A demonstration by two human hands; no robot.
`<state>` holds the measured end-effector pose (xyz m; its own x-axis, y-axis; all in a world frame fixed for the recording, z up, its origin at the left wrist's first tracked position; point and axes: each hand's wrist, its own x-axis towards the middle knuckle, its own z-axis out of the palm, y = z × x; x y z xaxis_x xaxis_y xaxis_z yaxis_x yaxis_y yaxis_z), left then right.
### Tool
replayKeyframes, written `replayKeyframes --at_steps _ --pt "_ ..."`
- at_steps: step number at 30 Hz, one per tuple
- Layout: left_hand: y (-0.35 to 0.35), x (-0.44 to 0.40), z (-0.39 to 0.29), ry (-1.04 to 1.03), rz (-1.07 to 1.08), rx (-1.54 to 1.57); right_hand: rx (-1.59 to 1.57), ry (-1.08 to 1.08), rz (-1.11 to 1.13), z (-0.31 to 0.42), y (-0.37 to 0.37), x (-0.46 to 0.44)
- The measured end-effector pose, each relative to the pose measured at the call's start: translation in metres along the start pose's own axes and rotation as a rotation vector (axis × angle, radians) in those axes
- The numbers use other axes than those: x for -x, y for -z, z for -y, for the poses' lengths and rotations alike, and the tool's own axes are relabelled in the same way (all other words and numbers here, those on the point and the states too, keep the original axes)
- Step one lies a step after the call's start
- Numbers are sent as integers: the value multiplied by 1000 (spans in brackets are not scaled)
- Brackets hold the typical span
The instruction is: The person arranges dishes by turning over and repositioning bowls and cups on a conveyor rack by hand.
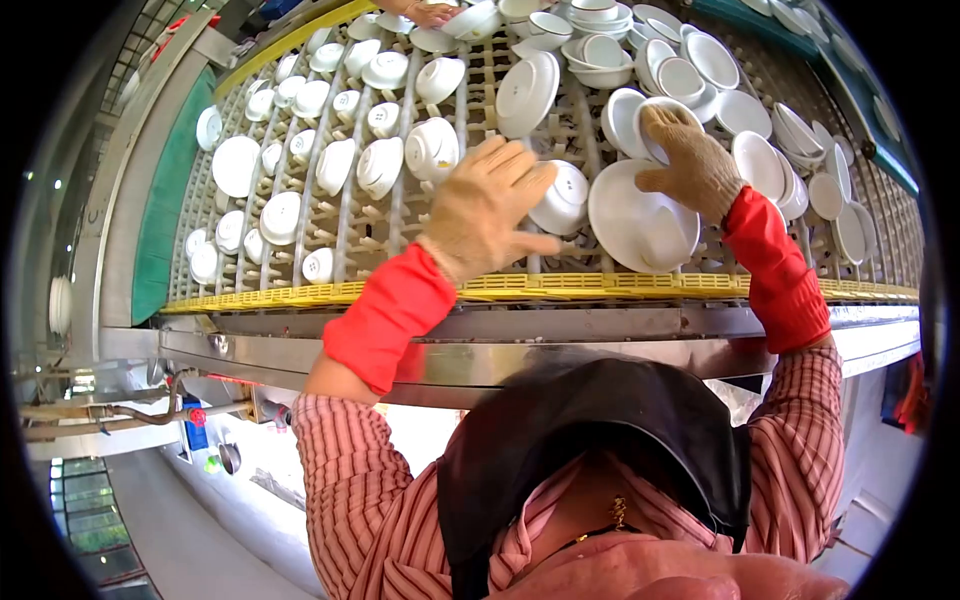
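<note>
My left hand (490, 210), in a tan glove, hovers over the conveyor with its fingers spread and nothing in its grasp. Just right of its fingertips a white bowl (563, 200) lies upside down. My right hand (695, 165), gloved the same way, has its fingers over a white dish (652, 150) and its thumb at the near side. Part of that dish is hidden by the glove. Below it a large round white plate (635, 225) rests near the yellow edge. A white oval dish (527, 95) leans beyond my left hand.
Upturned bowls (280, 217) sit in rows on the pegged conveyor (375, 235) at left. Stacked bowls and plates (765, 165) crowd the right side. A yellow strip (560, 288) and metal ledge (480, 360) run along the near edge. Another person's hand (432, 14) shows at the far side.
</note>
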<state>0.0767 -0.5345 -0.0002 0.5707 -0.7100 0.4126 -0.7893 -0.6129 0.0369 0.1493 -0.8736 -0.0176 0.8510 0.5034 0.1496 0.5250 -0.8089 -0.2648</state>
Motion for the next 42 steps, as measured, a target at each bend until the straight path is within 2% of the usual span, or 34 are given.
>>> replayKeyframes --at_steps 1,4,5,7,10,13,15,16,18,19,20,22,24,26,27,30,32,33,35,37,38,39,41,42 --pt "-19 -12 -4 20 -130 -7 3 -96 81 -9 -7 8" --pt "-41 -51 9 404 -137 -34 69 257 -331 -20 -30 14" --pt "-48 -65 19 528 -90 -44 69 178 -219 -21 -31 14" --pt "-58 -89 39 791 1 -67 88 116 -172 -20 -34 11" --pt "-103 -97 64 1019 113 -179 150 73 -155 -25 -46 -3" --pt "-113 -96 80 1108 144 -207 127 99 -177 -23 -40 3" --pt "-98 -84 98 1158 -16 -137 91 82 -211 -22 -39 6" --pt "-72 -76 103 1196 -78 -82 24 -30 -180 -24 -38 9" --pt "-21 -38 108 1178 -282 112 -302 -126 -280 -25 -32 13" --pt "11 -20 99 1182 -319 148 -451 -163 -270 -30 -28 12" --pt "36 2 89 1182 -356 187 -454 -215 -264 -23 -18 13" --pt "64 56 87 1209 -301 -51 -594 -351 -271 -45 -28 2" --pt "90 96 73 1242 -181 -238 -119 167 -407 -59 -27 -17" --pt "98 111 57 1426 17 -355 43 464 -481 -39 -12 -26" --pt "95 120 53 1518 33 -305 -74 481 -452 -1 -3 -34" --pt "63 149 62 1537 -4 -307 -377 506 -418 105 15 -52" --pt "61 136 51 1517 -1 -308 -332 505 -232 130 -10 -78" --pt "56 132 45 1495 -29 -328 -441 577 -157 132 -25 -86" --pt "58 132 40 1435 -70 -420 -211 573 -103 124 -53 -97" --pt "59 134 38 1369 -108 -548 -969 95 15 116 -51 -81" --pt "56 133 36 1337 -117 -605 -812 103 -76 101 -46 -77" --pt "55 127 33 1192 -164 -757 -520 186 -106 79 -43 -73" --pt "51 109 35 790 -309 -803 94 318 -246 37 -38 -65" --pt "48 97 36 583 -380 -817 44 201 -210 24 -39 -61"
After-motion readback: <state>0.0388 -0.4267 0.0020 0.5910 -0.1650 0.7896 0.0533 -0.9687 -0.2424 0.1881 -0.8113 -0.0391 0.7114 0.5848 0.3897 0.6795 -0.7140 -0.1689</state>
